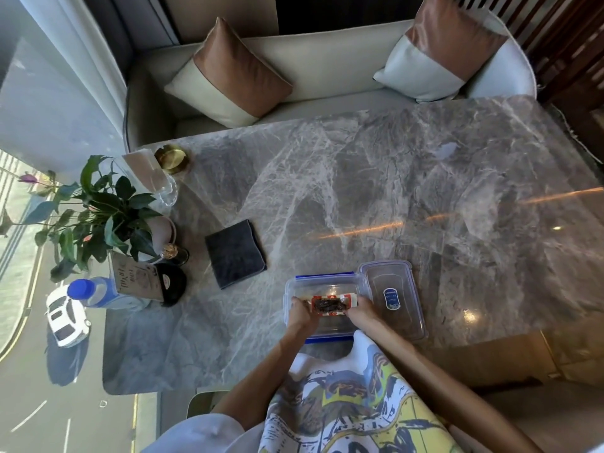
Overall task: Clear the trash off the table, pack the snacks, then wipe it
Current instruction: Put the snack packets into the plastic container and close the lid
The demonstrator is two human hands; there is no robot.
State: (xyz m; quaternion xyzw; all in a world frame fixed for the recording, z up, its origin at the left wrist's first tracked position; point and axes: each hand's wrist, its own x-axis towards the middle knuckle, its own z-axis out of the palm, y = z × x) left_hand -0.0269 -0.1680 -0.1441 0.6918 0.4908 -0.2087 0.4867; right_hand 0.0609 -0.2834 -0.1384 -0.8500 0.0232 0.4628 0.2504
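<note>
A clear plastic container with blue clips sits open on the marble table near my edge. Both hands hold a red-and-white snack packet with dark contents over the container. My left hand grips its left end, my right hand its right end. The container's clear lid lies flat just right of it. A folded dark grey cloth rests on the table to the left of the container.
At the table's left edge stand a potted plant, a blue-capped water bottle, a card stand, a black object, a glass holder and a brass ashtray. A sofa with two cushions lies beyond.
</note>
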